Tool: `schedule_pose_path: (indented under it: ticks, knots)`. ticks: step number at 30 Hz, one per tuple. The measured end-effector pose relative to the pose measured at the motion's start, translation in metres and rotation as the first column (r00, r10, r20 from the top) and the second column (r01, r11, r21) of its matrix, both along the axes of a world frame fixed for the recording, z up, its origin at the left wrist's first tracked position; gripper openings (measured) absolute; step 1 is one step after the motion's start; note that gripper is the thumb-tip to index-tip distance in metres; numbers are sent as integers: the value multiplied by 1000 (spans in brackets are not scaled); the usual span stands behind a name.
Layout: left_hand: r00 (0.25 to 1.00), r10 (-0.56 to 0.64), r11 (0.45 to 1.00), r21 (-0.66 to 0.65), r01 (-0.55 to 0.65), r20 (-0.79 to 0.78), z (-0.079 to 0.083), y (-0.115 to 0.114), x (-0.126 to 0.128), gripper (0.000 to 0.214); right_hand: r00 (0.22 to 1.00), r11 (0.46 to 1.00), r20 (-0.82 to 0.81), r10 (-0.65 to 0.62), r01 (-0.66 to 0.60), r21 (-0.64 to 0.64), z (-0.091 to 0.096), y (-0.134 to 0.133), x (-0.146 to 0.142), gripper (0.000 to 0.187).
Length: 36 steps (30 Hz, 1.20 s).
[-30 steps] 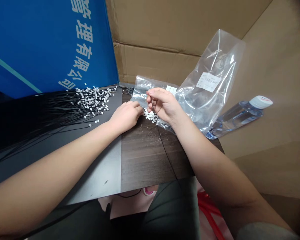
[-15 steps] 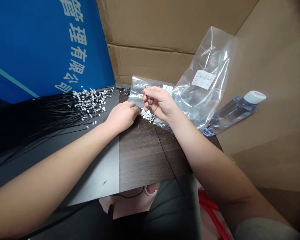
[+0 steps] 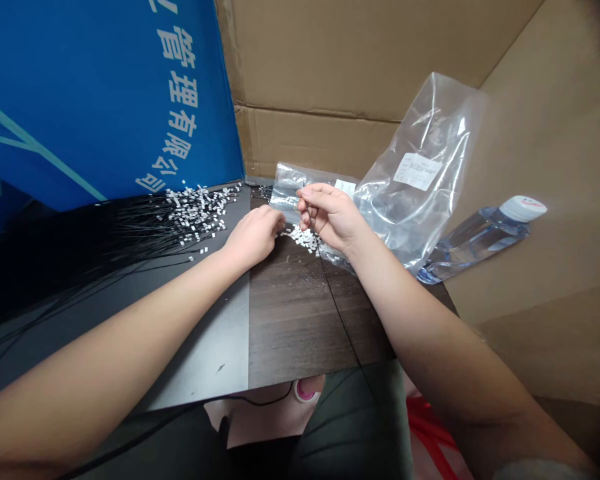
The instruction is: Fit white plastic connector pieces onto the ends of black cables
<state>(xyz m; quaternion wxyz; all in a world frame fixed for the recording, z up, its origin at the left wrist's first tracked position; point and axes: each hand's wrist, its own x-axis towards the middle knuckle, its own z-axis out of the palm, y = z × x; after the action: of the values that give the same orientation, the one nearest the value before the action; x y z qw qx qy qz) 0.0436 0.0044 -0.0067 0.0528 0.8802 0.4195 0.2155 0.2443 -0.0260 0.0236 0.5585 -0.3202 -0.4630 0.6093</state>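
My left hand (image 3: 254, 235) rests on the dark wooden tabletop (image 3: 300, 313), fingers curled down at the edge of a small heap of tiny white plastic pieces (image 3: 306, 239). Just right of it my right hand (image 3: 330, 216) is raised a little, thumb and fingers pinched on a thin black wire (image 3: 337, 307) that runs back over the table toward my lap. A small clear bag (image 3: 287, 187) lies flat behind both hands.
A bundle of black wires tipped with white pieces (image 3: 193, 213) fans out on the left. A large clear bag with a label (image 3: 420, 180) leans on the cardboard wall (image 3: 360, 60). A water bottle (image 3: 480, 237) lies at the right; a blue banner (image 3: 100, 100) stands at the left.
The view has shifted slightly. Both hands stay at the heap of white pieces; my right hand has lowered a little toward it.
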Motion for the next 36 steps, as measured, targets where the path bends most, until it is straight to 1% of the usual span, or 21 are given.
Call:
schedule_pose_path:
  ticks: [2,4,6,7,8,10,12,13,14,16,18,21,24,27,31,36]
  knots:
    - [984,40,999,-4,-40,175,3,2,-3,24,1000,1000,12,7,-7,-7,0,-1,-1,30]
    - [927,95,994,-79,-71,364,8,2,-8,21,1000,1000,28,10,-9,-17,0,-2,-3,30]
    - [820,174,972,-229,-54,546,14,-1,-14,17,999,1000,39,19,-18,-24,0,-5,-7,31]
    - [748,219,949,-316,-13,627,17,-4,-18,16,999,999,45,26,-25,-29,-1,-7,-9,32]
    - [671,261,917,-396,52,694,20,-9,-21,15,998,999,52,34,-32,-37,-1,-8,-12,33]
    - [540,329,840,-501,207,775,24,-20,-28,18,997,997,63,53,-49,-52,-3,-11,-17,34]
    - [455,373,780,-539,317,809,25,-29,-33,22,995,996,71,72,-67,-65,-7,-13,-22,34]
    - [418,389,767,-540,346,821,25,-33,-34,23,994,995,74,79,-74,-68,-9,-13,-24,34]
    - [382,401,765,-534,361,832,24,-35,-34,23,993,994,79,84,-79,-70,-11,-13,-25,34]
    - [323,413,775,-515,366,851,23,-34,-33,20,992,995,95,84,-78,-66,-15,-12,-28,35]
    - [290,413,787,-498,364,864,21,-32,-30,17,990,996,119,79,-73,-55,-20,-10,-30,37]
    - [275,410,784,-490,380,870,19,-30,-28,21,986,996,147,79,-73,-44,-25,-9,-32,39]
    - [280,407,775,-491,398,870,17,-32,-30,30,987,997,148,69,-65,-36,-26,-9,-33,38]
    - [297,389,782,-483,393,872,14,-35,-34,37,989,999,140,49,-48,-15,-24,-11,-34,35]
    - [292,383,793,-474,383,876,13,-38,-36,39,988,1000,150,22,-23,5,-20,-16,-36,33]
    - [285,379,786,-468,403,881,12,-40,-35,37,988,1000,156,17,-19,8,-21,-20,-42,36]
